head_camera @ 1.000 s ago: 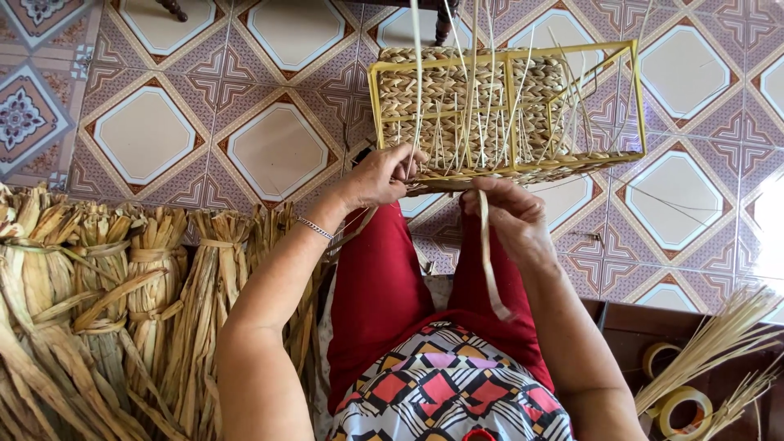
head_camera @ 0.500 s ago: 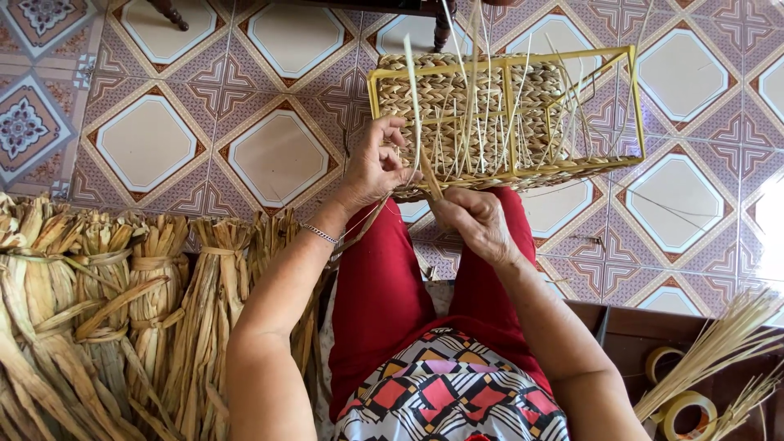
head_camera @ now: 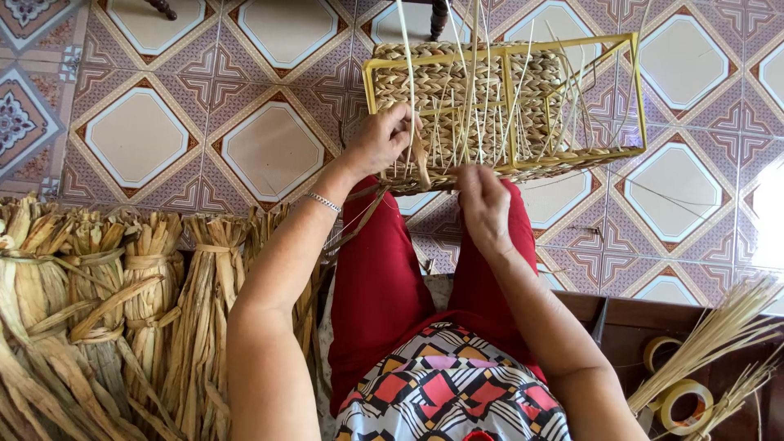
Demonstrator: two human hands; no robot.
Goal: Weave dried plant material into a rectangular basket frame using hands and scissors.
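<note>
Nearest the camera, a patterned cloth in red, black, pink and white [head_camera: 453, 392] lies across the person's lap, above red trousers [head_camera: 384, 278]. To the person's left, tied bundles of dried brown leaf fibre [head_camera: 114, 310] stand along the near edge of the floor. To the right, rolls of yellowish tape [head_camera: 682, 404] sit in a dark wooden tray [head_camera: 629, 322] beside a sheaf of pale thin straw stalks [head_camera: 719, 335].

Past the knees, the left hand [head_camera: 377, 143], a silver bracelet [head_camera: 323, 202] on its wrist, curls its fingers closed around a flat tan fibre strand [head_camera: 420, 159] at the near left corner of the basket. The right hand [head_camera: 483, 200] presses against the near rim, fingers bent; whether they pinch anything cannot be told.

The half-woven straw basket on a yellow metal frame [head_camera: 506, 102] rests against the knees over the patterned tile floor [head_camera: 269, 147], pale upright stalks [head_camera: 469, 82] rising from its weave. Dark furniture legs [head_camera: 163, 8] show at the far edge of the floor.
</note>
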